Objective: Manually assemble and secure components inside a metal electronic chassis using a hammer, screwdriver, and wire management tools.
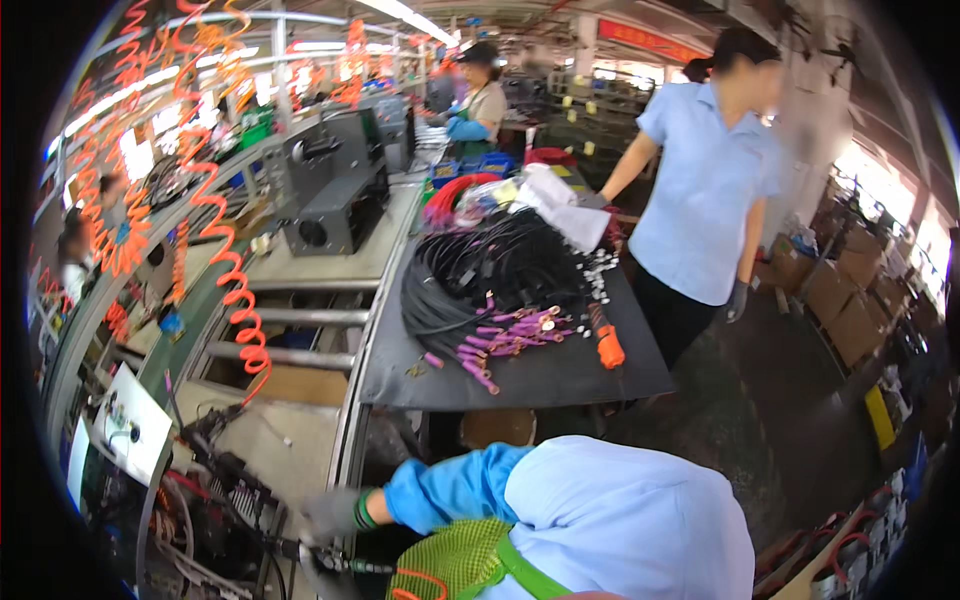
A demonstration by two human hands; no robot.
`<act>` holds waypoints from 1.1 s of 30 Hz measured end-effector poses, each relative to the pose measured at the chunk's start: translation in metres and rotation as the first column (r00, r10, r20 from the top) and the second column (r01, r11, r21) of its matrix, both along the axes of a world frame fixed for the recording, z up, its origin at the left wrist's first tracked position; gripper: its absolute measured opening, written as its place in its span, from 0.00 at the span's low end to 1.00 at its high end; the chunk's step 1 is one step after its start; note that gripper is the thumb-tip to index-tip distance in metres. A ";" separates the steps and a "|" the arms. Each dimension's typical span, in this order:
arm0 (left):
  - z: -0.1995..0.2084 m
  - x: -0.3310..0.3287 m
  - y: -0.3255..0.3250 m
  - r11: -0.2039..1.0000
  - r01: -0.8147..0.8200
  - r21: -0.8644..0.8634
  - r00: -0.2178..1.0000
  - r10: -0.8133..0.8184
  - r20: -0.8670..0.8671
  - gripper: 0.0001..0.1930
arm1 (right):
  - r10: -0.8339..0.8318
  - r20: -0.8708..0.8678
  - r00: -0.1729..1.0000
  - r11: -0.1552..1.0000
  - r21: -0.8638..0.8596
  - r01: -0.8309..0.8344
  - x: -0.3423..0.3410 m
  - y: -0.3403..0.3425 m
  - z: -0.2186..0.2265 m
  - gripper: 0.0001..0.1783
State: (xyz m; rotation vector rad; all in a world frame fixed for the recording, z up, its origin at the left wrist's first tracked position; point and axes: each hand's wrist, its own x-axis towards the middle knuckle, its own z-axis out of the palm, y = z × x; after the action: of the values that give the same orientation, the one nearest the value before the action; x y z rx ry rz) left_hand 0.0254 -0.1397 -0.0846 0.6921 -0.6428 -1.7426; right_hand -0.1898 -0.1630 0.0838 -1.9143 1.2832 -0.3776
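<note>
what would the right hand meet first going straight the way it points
Probably the wired black assembly just left of the right hand in the picture, though blur and depth leave that unsure.

Worktop (560, 385) smooth, matt. Left of worktop: shiny metal rollers (320, 316), glossy plastic coiled hose (237, 297). Front-left of worktop: matt cloth glove (335, 513)

Ceiling lights (410, 17) glow over a dark floor (720, 430) (windows (872, 172) at right).

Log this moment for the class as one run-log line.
Right hand: gloved, by metallic tool, grip unclear | Left hand: below it, grip unclear | Nearby: wired unit | Dark table: black cables, purple ends
</note>
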 end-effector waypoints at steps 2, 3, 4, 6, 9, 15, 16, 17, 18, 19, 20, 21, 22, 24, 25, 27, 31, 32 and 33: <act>0.089 -0.050 0.029 0.995 0.030 0.093 0.999 -0.032 0.013 0.28 | 0.054 0.030 0.998 0.998 0.017 -0.055 0.001 0.029 -0.037 0.34; 0.069 -0.035 0.024 0.996 -0.004 0.084 0.998 -0.002 0.064 0.28 | 0.061 0.206 0.977 0.996 0.046 -0.072 0.008 0.032 -0.054 0.34; 0.066 -0.034 0.020 0.994 -0.027 0.102 0.994 0.016 0.107 0.28 | -0.005 0.213 0.977 0.998 0.060 -0.008 0.014 0.031 -0.057 0.34; 0.061 -0.034 0.015 0.992 -0.057 0.111 0.987 0.040 0.154 0.29 | -0.039 0.184 0.982 0.996 0.086 0.024 0.016 0.028 -0.052 0.32; 0.063 -0.037 0.014 0.992 -0.084 0.090 0.980 0.066 0.187 0.31 | -0.024 0.080 0.997 0.990 0.144 0.012 0.018 0.029 -0.043 0.26; 0.076 -0.029 0.047 0.997 -0.033 0.075 0.998 0.029 0.059 0.35 | -0.067 0.421 0.905 0.942 0.326 -0.082 0.036 0.033 -0.055 0.26; 0.067 -0.018 0.054 0.997 -0.001 0.074 0.990 -0.009 0.141 0.41 | -0.003 0.423 0.906 0.949 0.286 -0.131 0.033 0.032 -0.048 0.28; 0.073 -0.019 0.061 0.995 -0.036 0.088 0.989 0.022 0.149 0.41 | -0.013 0.501 0.865 0.939 0.303 -0.162 0.041 0.031 -0.052 0.26; 0.079 -0.022 0.067 0.997 -0.069 0.030 0.967 0.059 0.248 0.38 | -0.032 0.534 0.845 0.851 0.458 -0.258 0.039 0.032 -0.055 0.26; 0.091 -0.027 0.076 0.994 -0.112 -0.010 0.933 0.109 0.344 0.35 | -0.052 0.554 0.831 0.709 0.606 -0.360 0.027 0.036 -0.028 0.25; 0.105 -0.035 0.081 0.988 -0.147 -0.042 0.883 0.151 0.445 0.31 | 0.074 0.513 0.855 0.854 0.411 -0.320 0.027 0.036 -0.028 0.25; 0.120 -0.043 0.086 0.980 -0.186 -0.071 0.818 0.194 0.542 0.28 | 0.195 0.453 0.870 0.936 0.178 -0.302 0.028 0.034 -0.039 0.26; 0.132 -0.050 0.087 0.971 -0.216 -0.103 0.736 0.231 0.637 0.25 | 0.143 0.539 0.830 0.933 0.208 -0.295 0.030 0.026 -0.063 0.25; 0.120 -0.047 0.073 0.943 -0.195 -0.268 0.602 0.331 0.727 0.21 | 0.202 0.591 0.781 0.965 0.014 -0.260 0.021 0.018 -0.066 0.25; 0.093 -0.038 0.072 0.905 -0.179 -0.386 0.551 0.417 0.723 0.20 | 0.242 0.485 0.841 0.962 -0.005 -0.274 0.023 0.019 -0.069 0.24; 0.059 -0.021 0.068 0.853 -0.113 -0.510 0.378 0.511 0.772 0.20 | 0.016 0.613 0.790 0.792 0.475 -0.384 0.019 0.029 -0.028 0.21; 0.060 -0.010 0.070 0.720 0.101 -0.687 0.000 0.690 0.724 0.13 | -0.136 0.606 0.784 0.667 0.641 -0.380 0.024 0.029 -0.052 0.21; 0.065 -0.012 0.068 0.686 0.085 -0.723 0.054 0.721 0.691 0.13 | -0.157 0.633 0.758 0.670 0.632 -0.389 0.023 0.031 -0.058 0.20; 0.067 -0.011 0.069 0.770 0.049 -0.636 0.160 0.623 0.766 0.17 | -0.175 0.662 0.728 0.679 0.617 -0.398 0.024 0.030 -0.059 0.20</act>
State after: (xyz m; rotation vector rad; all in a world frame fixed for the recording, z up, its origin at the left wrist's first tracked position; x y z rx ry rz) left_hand 0.0140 -0.0708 -0.0180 1.3999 -1.6611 -0.3918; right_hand -0.1655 -0.1335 0.0247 -0.9765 0.6214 -0.3678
